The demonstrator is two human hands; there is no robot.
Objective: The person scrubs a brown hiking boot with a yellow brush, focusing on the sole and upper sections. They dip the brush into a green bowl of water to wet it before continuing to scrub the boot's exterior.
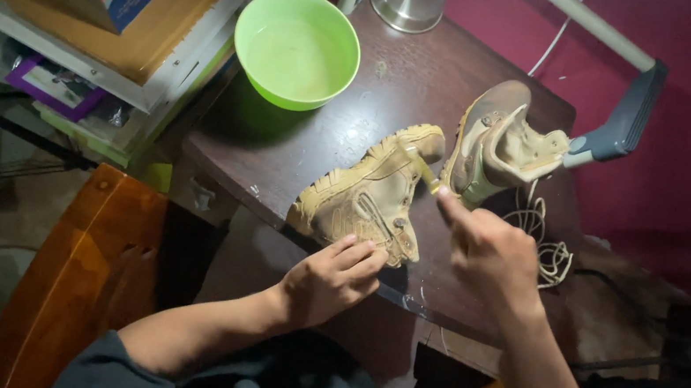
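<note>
Scrubbing step, I'd judge. Left hand [333, 277] lies fingers-flat on the heel end of the boot [370, 195], pinning it at table [279, 159] centre. Right hand [489, 250] pinches a small brush [420, 166] on the upper. Boot's long axis: toe 1 o'clock, heel 7. Next stroke needs steady bracing. Second boot [498, 147] at 2, green bowl [296, 48] at 11.

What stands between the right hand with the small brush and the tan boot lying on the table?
Nothing visible does. The right hand holds the brush with its tip on the boot, and the left hand rests on that boot's near side.
</note>
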